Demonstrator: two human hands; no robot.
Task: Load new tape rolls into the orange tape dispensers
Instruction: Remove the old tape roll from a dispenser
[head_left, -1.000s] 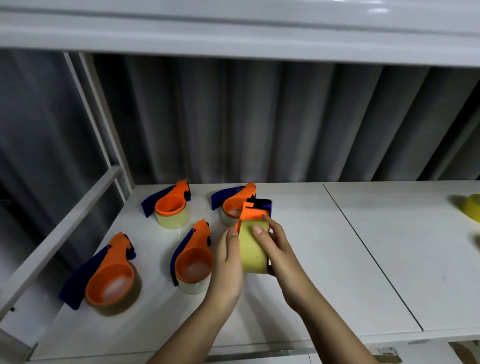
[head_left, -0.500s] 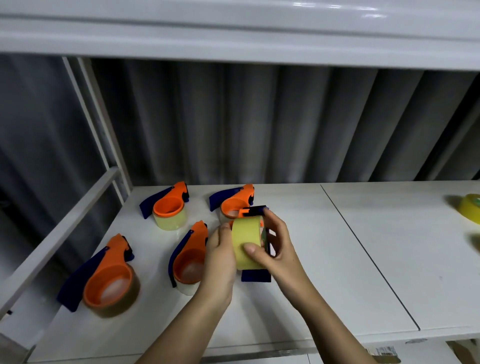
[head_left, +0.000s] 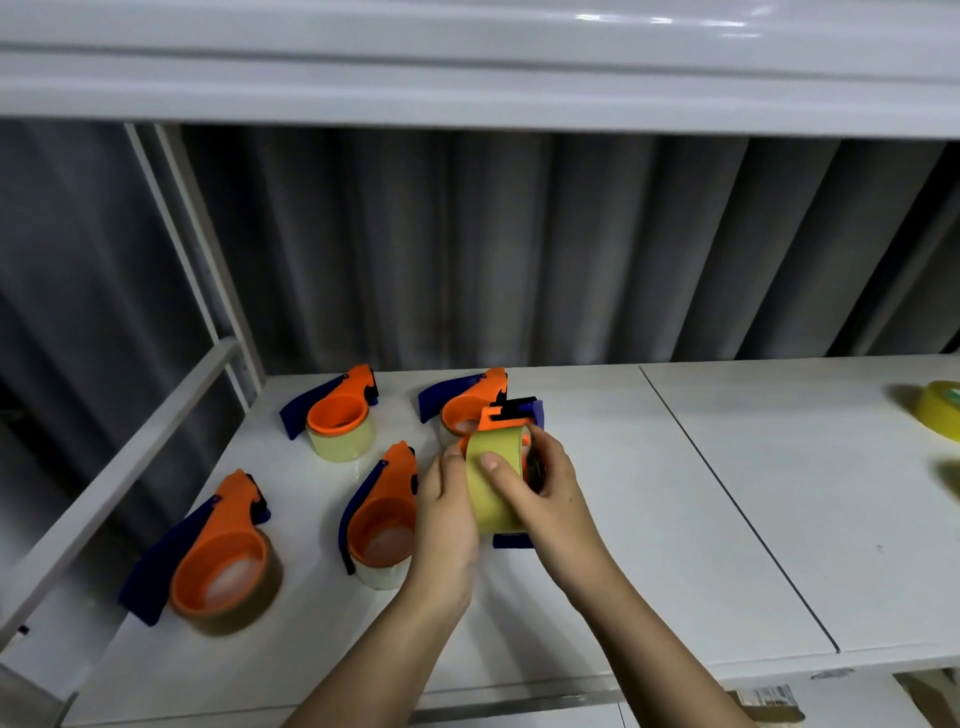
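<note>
Both hands close around one yellow tape roll (head_left: 493, 483) and the orange dispenser (head_left: 501, 415) behind it, above the shelf (head_left: 675, 519). Left hand (head_left: 447, 519) flanking the roll's left face, right hand (head_left: 545, 493) curled over it, thumb on the band; axis running left to right.

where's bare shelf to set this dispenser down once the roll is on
The widest bare patch is the right panel of the shelf, between the seam and the loose yellow roll at the far right edge. A smaller strip lies along the front edge, below the hands. The left end is crowded: four loaded dispensers stand close together.
</note>
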